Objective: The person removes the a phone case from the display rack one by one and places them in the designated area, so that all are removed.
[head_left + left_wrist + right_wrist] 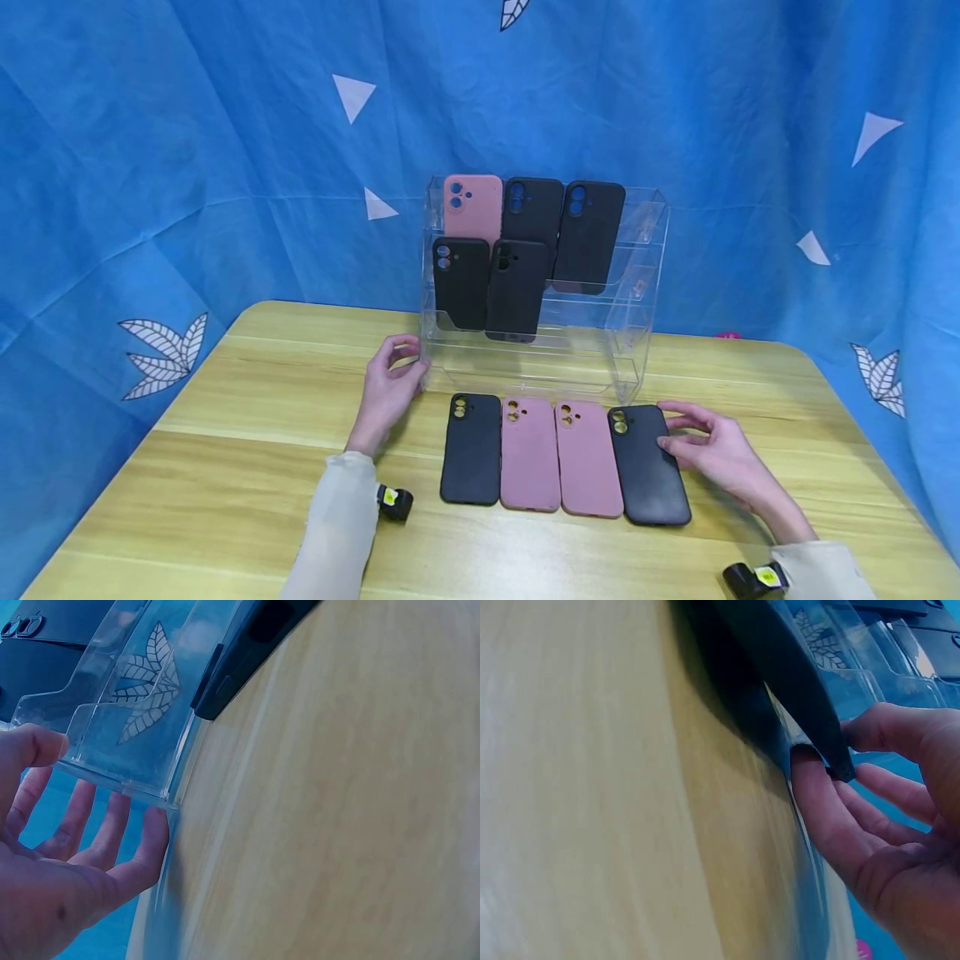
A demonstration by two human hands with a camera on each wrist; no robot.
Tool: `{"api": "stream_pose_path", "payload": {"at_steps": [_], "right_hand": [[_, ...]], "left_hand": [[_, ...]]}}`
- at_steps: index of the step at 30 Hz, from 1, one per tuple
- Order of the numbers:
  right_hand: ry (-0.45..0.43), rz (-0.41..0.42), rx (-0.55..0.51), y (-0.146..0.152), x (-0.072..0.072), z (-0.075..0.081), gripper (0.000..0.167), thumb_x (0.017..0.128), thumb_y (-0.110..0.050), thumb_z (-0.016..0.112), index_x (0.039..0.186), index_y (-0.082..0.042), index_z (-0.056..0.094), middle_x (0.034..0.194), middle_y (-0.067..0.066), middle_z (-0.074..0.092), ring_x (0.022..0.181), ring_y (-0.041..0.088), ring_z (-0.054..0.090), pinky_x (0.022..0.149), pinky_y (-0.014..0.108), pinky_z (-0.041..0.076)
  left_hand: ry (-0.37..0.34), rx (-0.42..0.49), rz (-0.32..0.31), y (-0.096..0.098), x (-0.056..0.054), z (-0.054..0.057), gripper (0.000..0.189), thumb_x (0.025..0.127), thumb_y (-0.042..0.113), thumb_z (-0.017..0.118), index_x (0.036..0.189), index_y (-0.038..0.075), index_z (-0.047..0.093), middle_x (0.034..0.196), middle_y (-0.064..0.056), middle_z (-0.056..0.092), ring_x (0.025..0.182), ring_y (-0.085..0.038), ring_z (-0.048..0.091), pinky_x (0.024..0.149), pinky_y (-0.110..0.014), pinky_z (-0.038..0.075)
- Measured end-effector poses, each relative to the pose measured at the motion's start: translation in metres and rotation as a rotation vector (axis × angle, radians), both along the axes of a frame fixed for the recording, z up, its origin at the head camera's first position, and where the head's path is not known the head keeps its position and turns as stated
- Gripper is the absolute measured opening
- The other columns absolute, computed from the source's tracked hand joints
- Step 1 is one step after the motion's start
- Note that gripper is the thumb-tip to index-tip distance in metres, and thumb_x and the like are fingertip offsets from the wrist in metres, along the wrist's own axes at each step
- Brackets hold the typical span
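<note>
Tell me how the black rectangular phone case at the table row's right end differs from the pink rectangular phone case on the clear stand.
The black case is pinched by the right hand; no hand touches the pink case. The black case's full length shows; other black cases cover the pink case's lower end. Both have rounded corners and camera cutouts.

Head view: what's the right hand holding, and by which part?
The right hand pinches the rightmost black rectangular phone case by its upper right edge.
</note>
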State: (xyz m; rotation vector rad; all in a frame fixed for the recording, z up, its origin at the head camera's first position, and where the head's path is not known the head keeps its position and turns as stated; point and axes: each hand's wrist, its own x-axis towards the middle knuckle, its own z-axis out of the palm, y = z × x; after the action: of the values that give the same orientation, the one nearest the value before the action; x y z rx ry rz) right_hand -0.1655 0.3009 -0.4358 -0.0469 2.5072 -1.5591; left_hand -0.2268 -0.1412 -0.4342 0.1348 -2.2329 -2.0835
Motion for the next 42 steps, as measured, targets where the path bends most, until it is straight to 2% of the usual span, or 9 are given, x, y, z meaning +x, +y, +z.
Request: {"api": "stream_pose_path", "payload": {"at_steps": [6, 12, 19, 22, 26, 28, 31, 35, 42], "right_hand": [[0.061, 0.012, 0.153, -0.001, -0.002, 0.001, 0.06, 0.093, -0.014, 0.073, 0.146, 0.002, 0.05, 0.127, 0.029, 0.064, 0.09, -0.002, 0.068, 0.069, 0.03, 0.062], [0.117, -0.005, 0.246, -0.004, 0.0, 0.001, 0.057, 0.09, -0.015, 0.077, 0.14, 0.003, 0.056, 0.12, 0.026, 0.068, 0.081, 0.003, 0.07, 0.063, 0.029, 0.06], [0.096, -0.031, 0.211, -0.004, 0.001, 0.003, 0.054, 0.094, -0.017, 0.073, 0.141, 0.002, 0.055, 0.122, 0.026, 0.066, 0.074, 0.012, 0.073, 0.066, 0.029, 0.061], [0.134, -0.044, 0.2, -0.003, 0.002, 0.005, 0.049, 0.097, -0.017, 0.07, 0.14, 0.003, 0.056, 0.12, 0.026, 0.067, 0.073, 0.012, 0.074, 0.066, 0.029, 0.062], [0.235, -0.064, 0.182, -0.002, 0.002, 0.007, 0.042, 0.099, -0.014, 0.067, 0.137, 0.002, 0.059, 0.115, 0.024, 0.069, 0.076, 0.01, 0.073, 0.065, 0.03, 0.063], [0.292, -0.071, 0.178, -0.003, 0.002, 0.009, 0.039, 0.099, -0.014, 0.067, 0.135, 0.0, 0.06, 0.111, 0.018, 0.07, 0.076, 0.011, 0.074, 0.065, 0.03, 0.063], [0.362, -0.084, 0.155, -0.004, 0.001, 0.012, 0.038, 0.098, -0.013, 0.068, 0.134, 0.0, 0.061, 0.104, 0.001, 0.072, 0.074, 0.012, 0.074, 0.064, 0.029, 0.062], [0.418, -0.091, 0.098, -0.008, -0.001, 0.017, 0.038, 0.097, -0.009, 0.068, 0.133, 0.003, 0.061, 0.101, -0.015, 0.071, 0.079, 0.007, 0.074, 0.066, 0.03, 0.063], [0.488, -0.093, 0.013, -0.019, -0.007, 0.027, 0.037, 0.097, -0.005, 0.067, 0.131, 0.007, 0.06, 0.104, -0.021, 0.071, 0.087, 0.003, 0.073, 0.069, 0.029, 0.063]], "left_hand": [[0.001, 0.004, 0.005, 0.0, 0.0, 0.0, 0.034, 0.097, 0.006, 0.064, 0.129, 0.012, 0.056, 0.132, -0.013, 0.058, 0.115, -0.036, 0.066, 0.071, -0.026, 0.056], [-0.007, 0.002, 0.005, 0.0, 0.0, 0.0, 0.034, 0.097, 0.007, 0.065, 0.13, 0.012, 0.056, 0.133, -0.013, 0.058, 0.117, -0.036, 0.065, 0.074, -0.028, 0.057], [-0.005, -0.005, 0.008, 0.001, 0.0, -0.001, 0.034, 0.097, 0.007, 0.065, 0.129, 0.012, 0.056, 0.133, -0.013, 0.058, 0.116, -0.035, 0.066, 0.075, -0.029, 0.057], [-0.007, -0.003, 0.011, 0.001, 0.0, -0.001, 0.034, 0.096, 0.006, 0.065, 0.129, 0.012, 0.056, 0.133, -0.013, 0.058, 0.115, -0.034, 0.066, 0.073, -0.029, 0.057], [-0.009, -0.003, 0.015, 0.001, 0.0, -0.001, 0.035, 0.096, 0.006, 0.065, 0.129, 0.012, 0.056, 0.132, -0.012, 0.059, 0.114, -0.032, 0.066, 0.072, -0.028, 0.056], [-0.009, -0.001, 0.016, 0.001, 0.0, -0.001, 0.035, 0.096, 0.006, 0.065, 0.129, 0.012, 0.056, 0.132, -0.012, 0.059, 0.113, -0.031, 0.066, 0.072, -0.028, 0.056], [-0.007, -0.001, 0.014, 0.001, 0.0, -0.001, 0.034, 0.096, 0.006, 0.065, 0.129, 0.012, 0.057, 0.132, -0.013, 0.059, 0.112, -0.031, 0.066, 0.071, -0.027, 0.056], [-0.005, -0.002, 0.012, 0.0, 0.0, -0.001, 0.034, 0.096, 0.007, 0.065, 0.129, 0.013, 0.057, 0.132, -0.012, 0.059, 0.111, -0.032, 0.066, 0.071, -0.027, 0.056], [0.0, 0.013, 0.004, 0.0, -0.001, 0.0, 0.034, 0.097, 0.008, 0.065, 0.129, 0.012, 0.057, 0.133, -0.014, 0.059, 0.114, -0.035, 0.066, 0.07, -0.025, 0.054]]}}
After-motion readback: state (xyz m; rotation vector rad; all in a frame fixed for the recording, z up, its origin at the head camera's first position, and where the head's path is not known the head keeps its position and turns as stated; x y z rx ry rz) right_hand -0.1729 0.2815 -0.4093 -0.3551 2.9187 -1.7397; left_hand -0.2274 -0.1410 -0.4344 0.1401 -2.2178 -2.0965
